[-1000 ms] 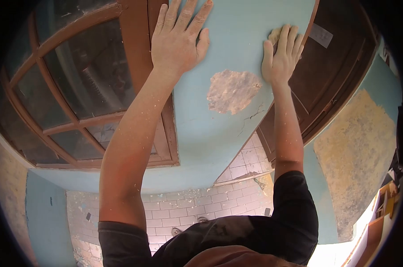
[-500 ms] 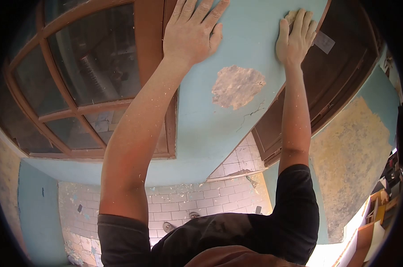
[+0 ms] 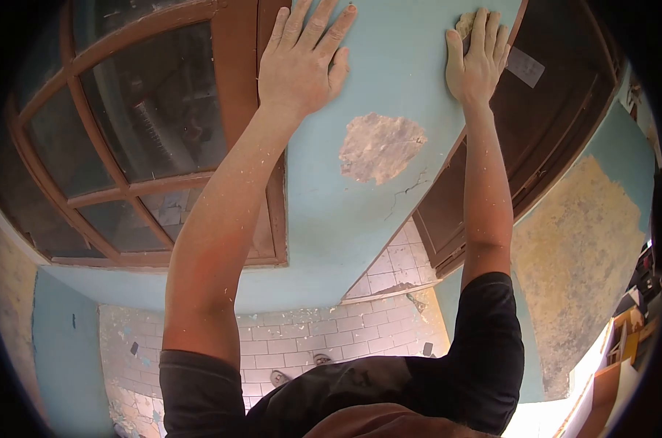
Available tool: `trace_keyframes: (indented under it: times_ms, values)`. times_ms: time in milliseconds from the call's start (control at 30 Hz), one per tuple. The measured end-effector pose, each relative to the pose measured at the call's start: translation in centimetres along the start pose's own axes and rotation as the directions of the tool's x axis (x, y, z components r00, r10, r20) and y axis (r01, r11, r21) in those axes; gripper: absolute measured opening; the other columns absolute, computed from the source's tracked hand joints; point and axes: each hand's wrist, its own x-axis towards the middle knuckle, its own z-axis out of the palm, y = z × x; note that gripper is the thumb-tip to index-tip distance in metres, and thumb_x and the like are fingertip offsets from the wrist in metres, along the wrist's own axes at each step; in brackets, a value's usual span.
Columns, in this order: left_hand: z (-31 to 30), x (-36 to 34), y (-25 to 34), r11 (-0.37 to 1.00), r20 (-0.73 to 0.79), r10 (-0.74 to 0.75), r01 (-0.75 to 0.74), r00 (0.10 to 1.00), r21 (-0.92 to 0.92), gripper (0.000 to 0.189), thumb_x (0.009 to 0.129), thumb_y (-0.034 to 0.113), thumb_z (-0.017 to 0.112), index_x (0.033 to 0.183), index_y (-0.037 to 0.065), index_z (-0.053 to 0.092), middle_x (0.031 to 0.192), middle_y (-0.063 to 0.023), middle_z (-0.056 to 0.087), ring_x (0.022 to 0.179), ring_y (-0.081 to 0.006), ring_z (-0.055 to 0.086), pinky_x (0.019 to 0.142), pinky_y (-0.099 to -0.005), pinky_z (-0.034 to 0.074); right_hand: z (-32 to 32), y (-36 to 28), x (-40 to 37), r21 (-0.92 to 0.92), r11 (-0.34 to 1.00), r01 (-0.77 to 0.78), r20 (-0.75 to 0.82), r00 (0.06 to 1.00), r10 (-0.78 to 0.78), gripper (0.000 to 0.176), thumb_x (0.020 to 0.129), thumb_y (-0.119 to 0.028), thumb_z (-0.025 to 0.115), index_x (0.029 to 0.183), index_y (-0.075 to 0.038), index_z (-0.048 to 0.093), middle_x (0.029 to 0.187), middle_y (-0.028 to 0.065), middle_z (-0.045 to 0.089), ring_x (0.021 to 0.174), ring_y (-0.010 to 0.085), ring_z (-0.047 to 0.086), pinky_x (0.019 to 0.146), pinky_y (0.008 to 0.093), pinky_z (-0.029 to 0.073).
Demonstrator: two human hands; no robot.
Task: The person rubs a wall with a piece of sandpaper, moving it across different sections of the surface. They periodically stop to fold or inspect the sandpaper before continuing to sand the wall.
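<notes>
My left hand (image 3: 296,73) lies flat on the pale blue wall (image 3: 389,73), beside the brown window frame. Its fingers are spread and hold nothing. My right hand (image 3: 475,69) presses against the same wall near its right edge. Under its fingers is a pale, dusty folded piece (image 3: 464,26), sandpaper-like, showing between thumb and forefinger; the palm covers the rest. Below and between the hands, a rough bare patch (image 3: 383,147) breaks the blue paint. From the patch a thin crack (image 3: 410,188) runs downward. Pale dust and flecks coat both forearms.
A paned window (image 3: 152,102) fills the left side. On the right stands a dark brown door (image 3: 542,109) with a paper label (image 3: 525,67). Paint chips lie on the tiled floor (image 3: 294,343). A stripped yellowish wall section (image 3: 575,270) and stacked wooden items (image 3: 626,328) are at far right.
My view has shifted slightly, moving the wall patch left in the picture. My right hand has slid a little up the wall with the folded piece; my left hand stays about in place.
</notes>
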Motion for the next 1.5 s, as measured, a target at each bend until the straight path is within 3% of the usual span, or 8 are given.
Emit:
trace_keyframes:
  times_ms: [200,333,700,833,867,933,1133,1500]
  values:
    - [-0.2,0.0,0.3,0.999,0.038,-0.013,0.011,0.999,0.047,0.063,0.092,0.021,0.06,0.153,0.01,0.049,0.161,-0.0181,0.041,0.15,-0.0414,0.036,0.124,-0.0557,0.031,-0.5,-6.4,-26.4,-0.04,0.999,0.002,0.229,0.973,0.007,0.068,0.1,-0.049,0.055,0.149,-0.001,0.053,0.157,0.0269,0.045,0.144,0.0554,0.036,0.119,0.067,0.021]
    - [0.0,-0.5,1.0,0.989,0.134,-0.037,0.017,0.99,0.147,0.067,0.096,0.023,0.058,0.159,0.01,0.04,0.166,-0.0182,0.033,0.155,-0.0407,0.028,0.127,-0.0545,0.025,-2.9,-3.5,-23.2,0.107,0.975,0.194,0.374,0.901,-0.22,0.064,0.103,-0.045,0.049,0.151,-0.002,0.051,0.16,0.0226,0.043,0.147,0.0501,0.035,0.12,0.0659,0.019]
    - [-4.7,-8.5,5.9,0.971,0.483,-0.098,0.19,0.87,-0.145,0.073,0.097,0.04,0.069,0.16,0.016,0.042,0.167,-0.0124,0.038,0.154,-0.0375,0.032,0.127,-0.0523,0.025,-6.8,-4.9,-20.1,0.209,0.839,-0.503,0.354,0.838,0.415,0.086,0.09,-0.005,0.071,0.165,-0.012,0.029,0.159,0.0256,0.036,0.145,0.0383,0.037,0.115,0.0521,0.035]
    - [-9.7,-13.4,13.1,0.458,0.866,-0.225,0.833,0.447,-0.311,0.082,0.093,0.035,0.077,0.16,0.007,0.04,0.16,-0.0192,0.046,0.15,-0.0328,0.042,0.122,-0.0505,0.035,-12.6,-12.9,-23.3,0.499,-0.371,-0.783,0.789,0.233,0.569,0.077,0.093,-0.004,0.076,0.16,-0.001,0.036,0.107,0.012,0.075,0.088,0.0127,0.071,0.074,0.0265,0.058]
    - [-10.3,-14.4,14.7,0.464,0.872,-0.224,0.834,0.436,-0.298,0.082,0.093,0.035,0.077,0.16,0.007,0.04,0.16,-0.0192,0.046,0.15,-0.0328,0.042,0.122,-0.0505,0.035,-13.5,-14.1,-24.2,0.492,-0.385,-0.781,0.794,0.222,0.566,0.077,0.093,-0.004,0.076,0.16,-0.001,0.036,0.107,0.012,0.075,0.088,0.0127,0.071,0.074,0.0265,0.058]
    - [-10.7,-17.0,16.9,-0.271,0.959,-0.165,0.925,0.228,-0.267,0.067,0.095,0.029,0.077,0.151,0.003,0.051,0.147,-0.0149,0.06,0.137,-0.0268,0.056,0.112,-0.044,0.047,-14.8,-15.6,-25.9,0.412,-0.546,-0.73,0.893,0.203,0.402,0.053,0.094,-0.006,0.077,0.143,0.003,0.057,0.102,0.0091,0.076,0.084,0.011,0.071,0.072,0.0257,0.057]
    - [-11.4,-19.4,18.8,-0.698,0.995,-0.053,0.709,0.087,-0.099,0.026,0.097,0.016,0.076,0.118,0.001,0.071,0.109,-0.0082,0.076,0.093,-0.0142,0.073,0.085,-0.0334,0.061,-16.2,-16.0,-26.5,0.333,-0.483,-0.81,0.906,0.132,0.403,0.043,0.093,-0.008,0.08,0.131,0.005,0.064,0.097,0.007,0.076,0.077,0.0077,0.07,0.066,0.0232,0.056]
    - [-10.2,-15.5,19.4,-0.785,0.995,-0.022,0.614,0.095,-0.075,0.041,0.106,0.026,0.062,0.139,0.004,0.055,0.128,-0.0079,0.067,0.115,-0.019,0.066,0.099,-0.0383,0.054,-17.5,-14.5,-24.6,0.464,-0.349,-0.814,0.836,0.272,0.476,0.058,0.09,-0.007,0.082,0.14,0.007,0.055,0.082,0.0048,0.074,0.073,0.0058,0.069,0.057,0.02,0.052]
